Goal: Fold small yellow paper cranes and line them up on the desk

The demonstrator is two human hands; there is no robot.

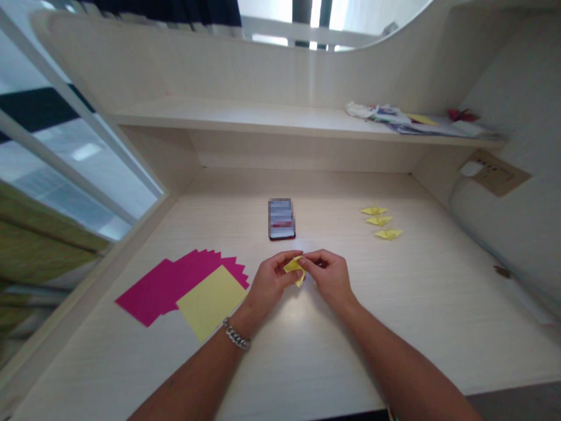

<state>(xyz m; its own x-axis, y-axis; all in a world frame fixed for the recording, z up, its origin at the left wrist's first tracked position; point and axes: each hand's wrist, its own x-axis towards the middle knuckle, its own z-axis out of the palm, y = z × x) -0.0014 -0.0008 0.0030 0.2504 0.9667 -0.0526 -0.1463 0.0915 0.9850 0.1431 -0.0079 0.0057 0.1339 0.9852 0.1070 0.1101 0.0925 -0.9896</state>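
Yellow paper, creased into a small folded piece (293, 266), was located between the two hands, raised slightly toward the middle of the tabletop (302, 362). Left hand (272, 279): fingers curled, thumb pressed on the near face of the piece, gripping it. Right hand (331, 273): thumb and fingers pinched together at the upper right edge of the same piece; the fingertips of both hands lay close to one another. Exact fold pattern could not be read, since the fingers covered part of it. A silver chain bracelet (236, 334) circled the left wrist.

Beyond the hands, a phone (281, 219) lay face up, its screen too blurred to read. To the right, three folded yellow figures with pointed ends stood in a short row, near each other: far figure (374, 210), middle figure (379, 221), near figure (388, 234). To the left, magenta sheets (170, 286) were fanned out, overlapping. One flat yellow sheet (213, 301) lay partly over them, its right corner just beside the left forearm.

Above the rear of the tabletop ran a pale shelf (263, 120), with loose papers (421, 121) at its right end. On the right wall, a white plug (472, 169) sat in a socket panel (499, 172).
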